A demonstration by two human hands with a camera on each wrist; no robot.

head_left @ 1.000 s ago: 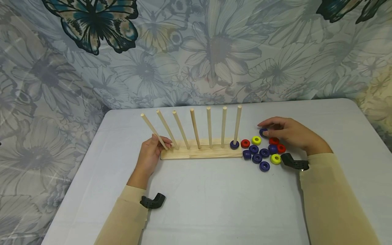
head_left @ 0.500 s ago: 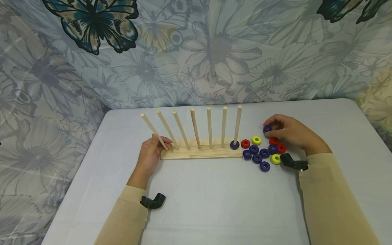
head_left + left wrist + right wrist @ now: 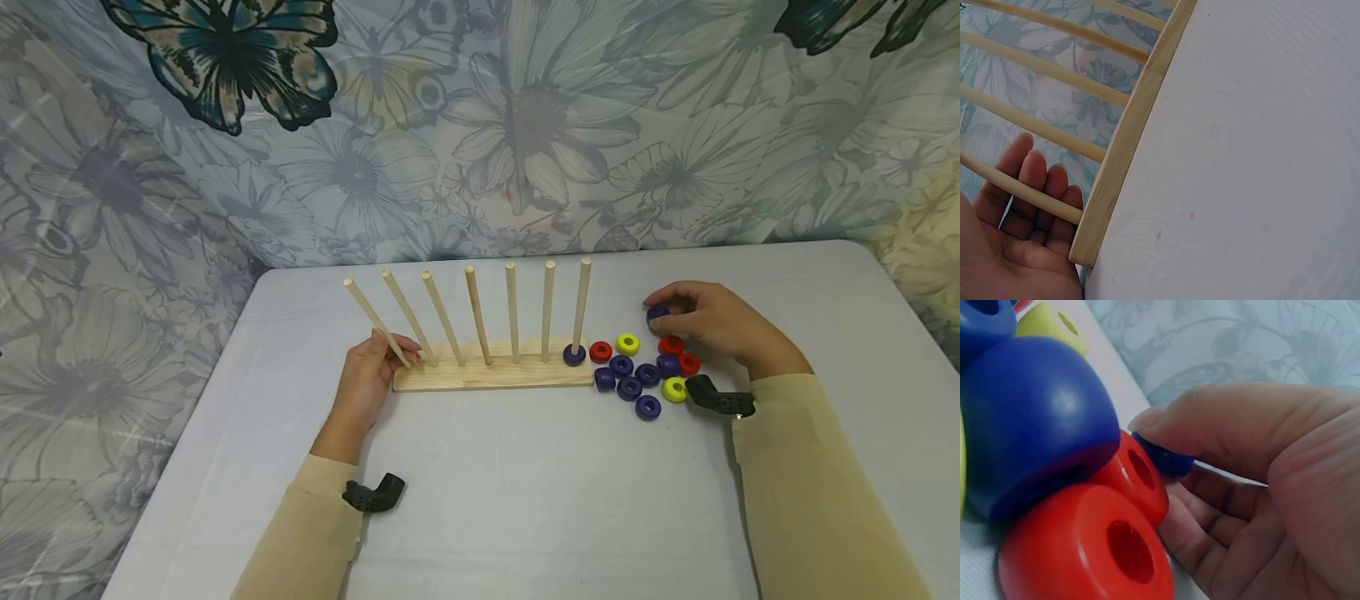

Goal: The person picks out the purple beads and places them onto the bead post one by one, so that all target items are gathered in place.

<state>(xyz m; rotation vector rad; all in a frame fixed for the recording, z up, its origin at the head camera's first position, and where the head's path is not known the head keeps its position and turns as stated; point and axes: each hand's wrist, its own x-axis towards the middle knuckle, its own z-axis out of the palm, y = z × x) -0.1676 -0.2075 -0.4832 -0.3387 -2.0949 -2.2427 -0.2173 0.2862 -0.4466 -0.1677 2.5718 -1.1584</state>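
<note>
In the head view my left hand (image 3: 365, 382) is at the left end of a pale wooden peg stand (image 3: 495, 379), its fingers behind the leftmost peg (image 3: 375, 318). The left wrist view shows those fingers (image 3: 1034, 172) loosely extended, the end peg (image 3: 1035, 197) crossing in front of them. On the right, my right hand (image 3: 712, 321) pinches a dark blue wooden bead (image 3: 657, 313) between thumb and fingers. The right wrist view shows the bead (image 3: 1169, 459) partly hidden by the thumb. Another dark blue bead (image 3: 574, 356) sits at the foot of the rightmost peg (image 3: 582, 300).
Loose blue, red and yellow beads lie between the stand and my right hand, among them a red bead (image 3: 600, 352), a yellow bead (image 3: 627, 343) and a blue bead (image 3: 648, 407). A white-covered table (image 3: 555, 492) bears everything, with a floral cloth backdrop (image 3: 525, 142) behind.
My right thumb and fingers have closed on the blue bead, and it has moved slightly right and toward the back. My left hand and the stand stay where they were.
</note>
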